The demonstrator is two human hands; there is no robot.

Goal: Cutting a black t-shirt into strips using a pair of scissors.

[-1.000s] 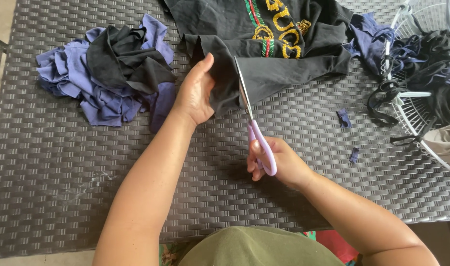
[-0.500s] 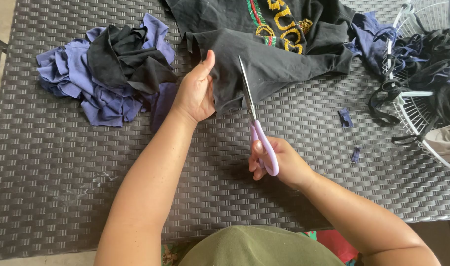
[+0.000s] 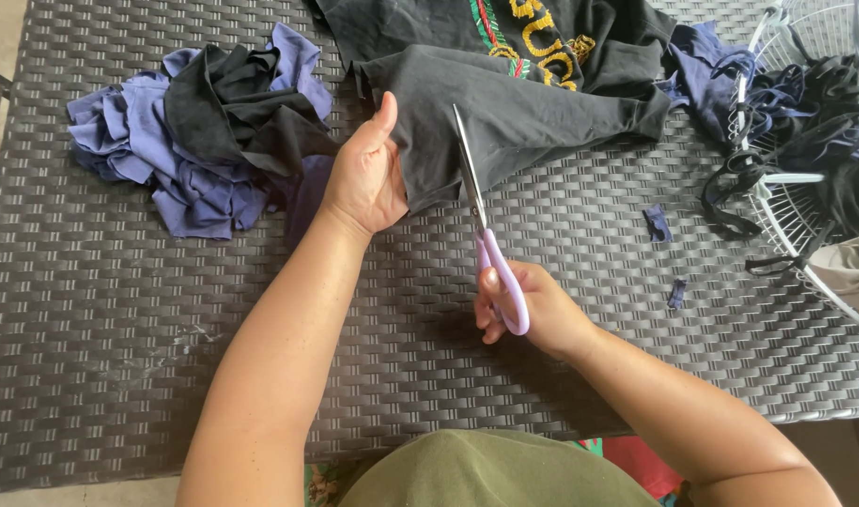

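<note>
Black printed shirt (image 3: pixel 504 103) under left hand (image 3: pixel 365 178); right hand (image 3: pixel 533 310) grips purple scissors (image 3: pixel 490 246).

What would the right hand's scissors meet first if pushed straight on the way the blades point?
Held by the right hand, the scissors would likely run deeper into the black garment; their blades already lie on it.

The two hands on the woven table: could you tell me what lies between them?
In the head view, the scissors' blades cross the black fabric's edge between the left hand and right hand.
</note>
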